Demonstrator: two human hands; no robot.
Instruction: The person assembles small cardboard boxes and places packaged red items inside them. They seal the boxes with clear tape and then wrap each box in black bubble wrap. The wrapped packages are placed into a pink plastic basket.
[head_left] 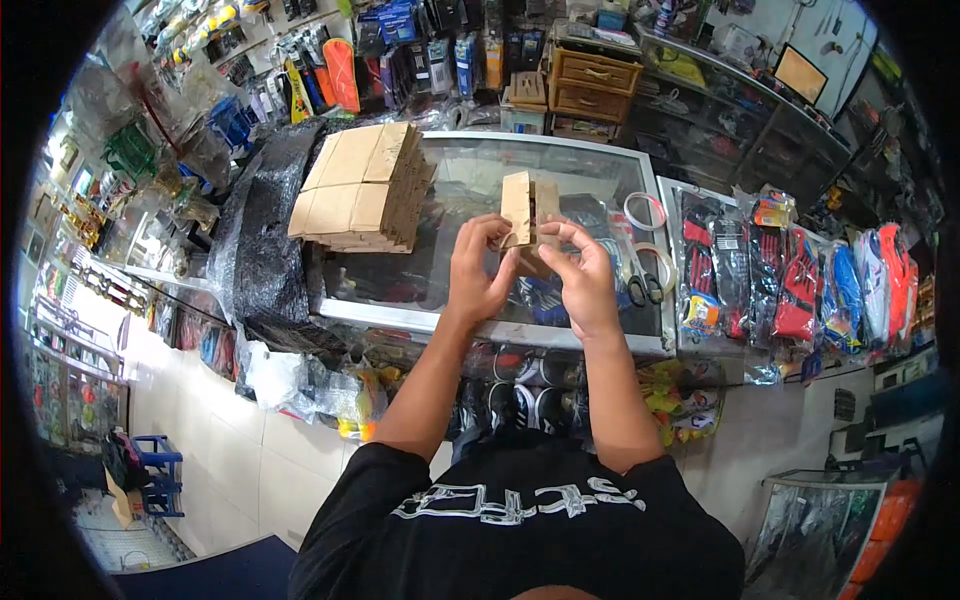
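Both hands hold one small brown cardboard box [527, 208] above a glass display counter [600, 335]. My left hand [478, 268] pinches its left flap from below. Gripping the right side, my right hand [583, 275] has its fingers curled over the fold. The box is partly folded, with one flap standing upright. A stack of flat cardboard pieces [362, 188] lies on the counter to the left, beyond my left hand.
Two tape rolls [648, 212] and scissors [640, 285] lie on the glass at right. Packaged gloves [790, 285] hang right of the counter. A black wrapped bundle [258, 235] sits at left. Wooden drawers [592, 82] and hanging goods fill the back wall.
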